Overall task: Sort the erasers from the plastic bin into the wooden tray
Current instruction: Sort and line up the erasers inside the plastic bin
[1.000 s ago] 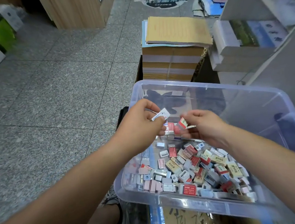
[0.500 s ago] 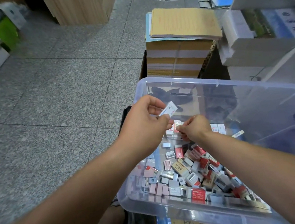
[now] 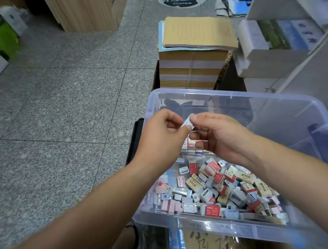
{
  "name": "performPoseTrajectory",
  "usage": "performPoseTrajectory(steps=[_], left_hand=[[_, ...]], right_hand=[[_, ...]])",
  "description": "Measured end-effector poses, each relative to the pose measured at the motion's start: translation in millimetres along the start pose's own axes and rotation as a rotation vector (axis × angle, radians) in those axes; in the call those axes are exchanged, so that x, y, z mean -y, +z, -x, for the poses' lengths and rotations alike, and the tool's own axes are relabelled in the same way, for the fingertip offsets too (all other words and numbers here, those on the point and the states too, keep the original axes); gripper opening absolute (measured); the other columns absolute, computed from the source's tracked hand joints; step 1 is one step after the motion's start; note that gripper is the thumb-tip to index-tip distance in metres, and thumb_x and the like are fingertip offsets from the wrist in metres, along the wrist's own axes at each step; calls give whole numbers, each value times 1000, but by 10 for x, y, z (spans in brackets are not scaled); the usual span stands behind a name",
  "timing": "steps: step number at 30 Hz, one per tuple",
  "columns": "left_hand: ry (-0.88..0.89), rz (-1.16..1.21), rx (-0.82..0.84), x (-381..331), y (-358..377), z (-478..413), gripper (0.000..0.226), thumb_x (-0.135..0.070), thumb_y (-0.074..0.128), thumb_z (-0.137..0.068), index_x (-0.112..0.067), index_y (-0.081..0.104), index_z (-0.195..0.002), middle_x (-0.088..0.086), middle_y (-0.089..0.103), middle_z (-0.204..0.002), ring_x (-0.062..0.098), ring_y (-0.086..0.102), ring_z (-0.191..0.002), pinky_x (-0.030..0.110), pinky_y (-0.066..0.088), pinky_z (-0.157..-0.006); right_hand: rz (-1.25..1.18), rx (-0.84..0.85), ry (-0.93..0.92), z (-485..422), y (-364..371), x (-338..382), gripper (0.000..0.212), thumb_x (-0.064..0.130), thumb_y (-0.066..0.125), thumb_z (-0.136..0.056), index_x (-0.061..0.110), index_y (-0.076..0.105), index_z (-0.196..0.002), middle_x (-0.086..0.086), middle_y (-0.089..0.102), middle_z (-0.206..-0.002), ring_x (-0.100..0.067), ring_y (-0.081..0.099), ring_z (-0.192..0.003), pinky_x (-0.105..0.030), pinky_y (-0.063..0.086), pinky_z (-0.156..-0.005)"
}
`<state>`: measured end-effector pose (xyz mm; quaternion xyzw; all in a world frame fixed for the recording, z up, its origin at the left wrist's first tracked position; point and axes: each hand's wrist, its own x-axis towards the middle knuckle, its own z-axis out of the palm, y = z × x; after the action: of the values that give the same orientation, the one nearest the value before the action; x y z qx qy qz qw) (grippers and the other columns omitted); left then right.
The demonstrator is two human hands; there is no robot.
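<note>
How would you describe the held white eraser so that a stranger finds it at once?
Find the clear plastic bin. Above its pile, the left hand and right hand meet, pinching the white eraser: the only one held in the air.

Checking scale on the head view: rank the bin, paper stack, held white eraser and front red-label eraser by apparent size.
1. bin
2. paper stack
3. red-label eraser
4. white eraser, though it is partly covered, so ranks 3 and 4 are unsure.
</note>
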<state>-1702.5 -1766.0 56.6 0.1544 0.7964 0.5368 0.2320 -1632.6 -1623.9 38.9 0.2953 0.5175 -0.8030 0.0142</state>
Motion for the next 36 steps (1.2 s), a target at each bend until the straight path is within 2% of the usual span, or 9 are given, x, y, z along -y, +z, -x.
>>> performPoseTrajectory(steps=[4,7,13,21,24,28,31,33,36], left_hand=[[198,-317,26,-90,-129,29,9,-26,71,-92,-26,63,-86,-10,65,-73,3,60,-63,27,52,-64],[394,-595,-140,-119,-322,-3,3,-24,61,-96,-23,59,-98,-13,53,-91,10,54,-86,26,44,-78],[94,-614,-88,76,-378,-118,57,-40,57,-98,-14,42,-146,8,50,-135,23,52,-118,35,42,-98],[98,-557,-51,153,-274,-109,56,-35,58,-99,-18,34,-146,2,44,-140,10,40,-106,28,31,-87],[102,-542,-59,179,-277,-143,54,-35,59,-97,-20,36,-144,-1,47,-135,11,42,-103,30,35,-85],[99,-540,-59,197,-276,-157,55,-36,59,-97,-19,35,-143,-1,46,-134,13,43,-103,31,36,-85],[90,-533,-54,204,-277,-161,57,-36,59,-97,-19,33,-145,0,46,-138,13,43,-104,32,36,-85],[86,-521,-52,209,-279,-161,51,-37,58,-97,-22,36,-140,-1,48,-131,15,49,-102,33,39,-83],[86,-517,-57,194,-280,-158,45,-37,58,-96,-23,39,-133,-4,49,-124,19,53,-102,37,44,-82]], right_hand=[[186,-159,-32,-11,-160,-5,18,22,60,-102,5,65,-104,-11,69,-84,-21,71,-68,-29,56,-53],[344,-303,49,-165,-394,-172,16,20,55,-105,4,57,-102,-13,69,-70,-31,71,-65,-39,62,-58],[552,-362,200,-580,-601,-540,15,-3,65,-94,4,61,-105,-20,72,-83,-28,70,-62,-49,62,-75],[779,-541,173,-950,-670,-714,30,27,81,-85,8,62,-72,-12,71,-72,-30,71,-69,-41,59,-70],[1049,-527,148,-858,-701,-689,43,40,74,-89,11,56,-64,-7,58,-62,-25,57,-61,-29,37,-53],[1234,-263,55,-687,-591,-686,31,32,68,-95,16,66,-69,-1,65,-65,-19,63,-63,-28,43,-57],[1618,-14,-13,-575,-490,-816,14,33,60,-98,25,72,-97,1,72,-95,-23,68,-88,-30,52,-71],[1794,19,-62,-552,-467,-915,22,35,55,-98,25,69,-111,-1,71,-108,-25,66,-96,-31,53,-72],[1813,21,-63,-563,-459,-967,20,39,53,-98,23,66,-99,0,69,-101,-24,64,-90,-30,48,-66]])
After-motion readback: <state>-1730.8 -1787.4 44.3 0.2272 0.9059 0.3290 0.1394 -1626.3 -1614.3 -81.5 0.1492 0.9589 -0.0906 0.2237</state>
